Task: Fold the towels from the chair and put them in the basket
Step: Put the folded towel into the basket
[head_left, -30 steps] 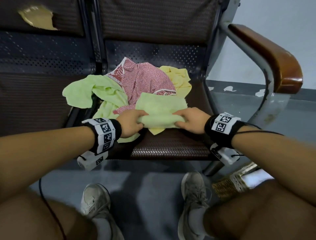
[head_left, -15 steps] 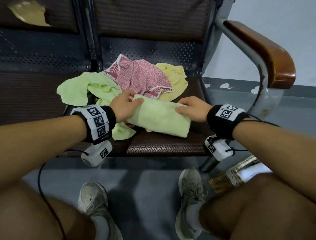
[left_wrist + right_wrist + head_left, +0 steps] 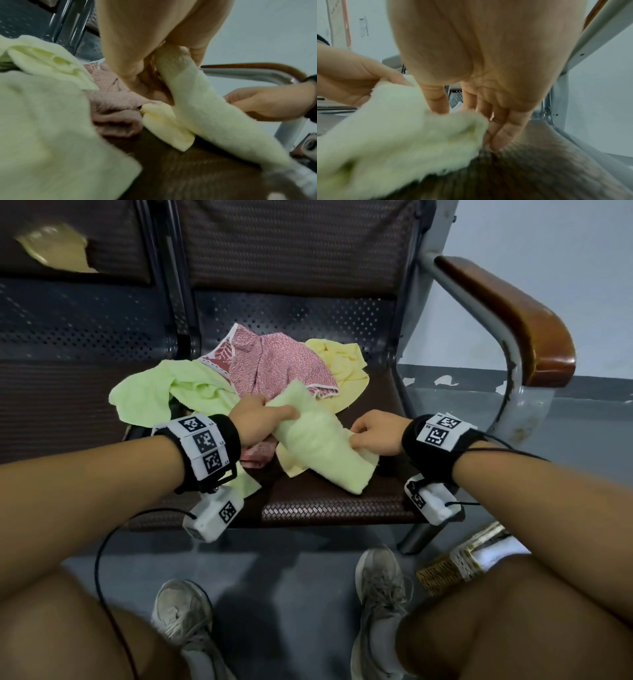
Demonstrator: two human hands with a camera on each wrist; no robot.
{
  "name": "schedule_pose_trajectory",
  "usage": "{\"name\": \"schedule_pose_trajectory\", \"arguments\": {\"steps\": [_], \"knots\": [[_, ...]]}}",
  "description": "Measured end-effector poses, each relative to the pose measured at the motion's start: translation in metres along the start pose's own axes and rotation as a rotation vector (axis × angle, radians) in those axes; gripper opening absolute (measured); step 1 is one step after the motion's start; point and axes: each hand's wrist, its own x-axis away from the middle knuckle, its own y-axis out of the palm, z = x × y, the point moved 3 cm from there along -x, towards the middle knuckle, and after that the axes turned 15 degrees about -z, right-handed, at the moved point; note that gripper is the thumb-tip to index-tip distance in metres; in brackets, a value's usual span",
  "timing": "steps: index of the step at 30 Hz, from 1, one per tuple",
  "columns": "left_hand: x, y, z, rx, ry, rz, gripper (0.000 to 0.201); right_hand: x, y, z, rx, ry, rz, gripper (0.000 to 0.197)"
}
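Observation:
A folded pale green towel [image 3: 322, 440] lies slanted on the brown chair seat [image 3: 335, 501], its far end raised. My left hand [image 3: 263, 419] pinches that far end [image 3: 173, 59]. My right hand [image 3: 373, 433] pinches the towel's right edge [image 3: 453, 121] between thumb and fingers. Behind them lie a crumpled green towel [image 3: 161, 395], a red patterned cloth [image 3: 274, 368] and a yellow towel [image 3: 342, 361]. The woven basket [image 3: 455, 566] shows partly on the floor at the right, behind my right knee.
A wooden armrest [image 3: 513, 316] on a grey metal frame stands to the right of the seat. A second seat [image 3: 51, 405] adjoins on the left. My two shoes [image 3: 376, 587] rest on the grey floor below the seat's front edge.
The folded green towel has turned from lying across the seat to slanting. My left hand moved away from me with one end, and my right hand shifted along the other edge.

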Motion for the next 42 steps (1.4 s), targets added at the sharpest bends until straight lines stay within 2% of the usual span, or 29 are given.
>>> {"name": "schedule_pose_trajectory", "arguments": {"steps": [2, 3, 5, 6, 7, 8, 10, 11, 13, 16, 20, 23, 28, 31, 35, 38, 40, 42], "knots": [[0.003, 0.005, 0.021, 0.08, 0.138, -0.004, 0.026, 0.007, -0.007, -0.008, -0.116, -0.101, 0.076, 0.023], [0.004, 0.008, 0.032, 0.107, 0.191, -0.025, 0.024, 0.012, -0.011, -0.014, -0.257, -0.186, 0.116, 0.031], [0.009, 0.016, 0.05, 0.152, 0.259, -0.114, 0.025, 0.024, -0.02, -0.026, -0.602, -0.379, 0.187, 0.071], [0.012, 0.021, 0.057, 0.175, 0.278, -0.166, 0.026, 0.031, -0.023, -0.031, -0.715, -0.439, 0.231, 0.081], [0.015, 0.026, 0.064, 0.194, 0.293, -0.203, 0.028, 0.038, -0.026, -0.035, -0.77, -0.485, 0.271, 0.077], [0.018, 0.03, 0.069, 0.207, 0.305, -0.217, 0.03, 0.046, -0.027, -0.037, -0.781, -0.499, 0.309, 0.063], [0.019, 0.041, 0.075, 0.219, 0.316, -0.207, 0.034, 0.062, -0.028, -0.032, -0.771, -0.462, 0.383, 0.031], [0.019, 0.048, 0.075, 0.209, 0.307, -0.215, 0.038, 0.071, -0.027, -0.026, -0.787, -0.444, 0.415, 0.023], [0.02, 0.066, 0.071, 0.147, 0.272, -0.3, 0.049, 0.087, -0.026, -0.007, -0.864, -0.405, 0.442, 0.024], [0.026, 0.103, 0.06, -0.047, 0.199, -0.508, 0.062, 0.122, -0.026, 0.019, -0.986, -0.351, 0.456, 0.029], [0.031, 0.165, 0.064, -0.166, 0.217, -0.698, 0.046, 0.176, -0.024, 0.063, -1.037, -0.27, 0.456, 0.031], [0.036, 0.226, 0.073, -0.157, 0.219, -0.833, 0.033, 0.219, -0.009, 0.12, -1.068, -0.162, 0.552, 0.028], [0.033, 0.349, 0.059, -0.274, 0.173, -0.915, 0.023, 0.277, 0.053, 0.239, -1.138, 0.092, 0.696, 0.012], [0.031, 0.417, 0.033, -0.328, 0.095, -0.95, 0.029, 0.292, 0.106, 0.303, -1.195, 0.26, 0.741, 0.005], [0.027, 0.481, -0.01, -0.477, 0.018, -0.951, 0.021, 0.289, 0.173, 0.368, -1.289, 0.405, 0.716, 0.004], [0.02, 0.508, -0.035, -0.542, -0.044, -0.939, 0.015, 0.268, 0.201, 0.398, -1.338, 0.431, 0.655, 0.035], [0.015, 0.521, -0.045, -0.6, -0.087, -0.962, 0.026, 0.254, 0.21, 0.41, -1.328, 0.478, 0.638, 0.045], [0.015, 0.534, -0.052, -0.558, -0.165, -0.982, 0.045, 0.244, 0.217, 0.419, -1.275, 0.566, 0.619, 0.044]]}}
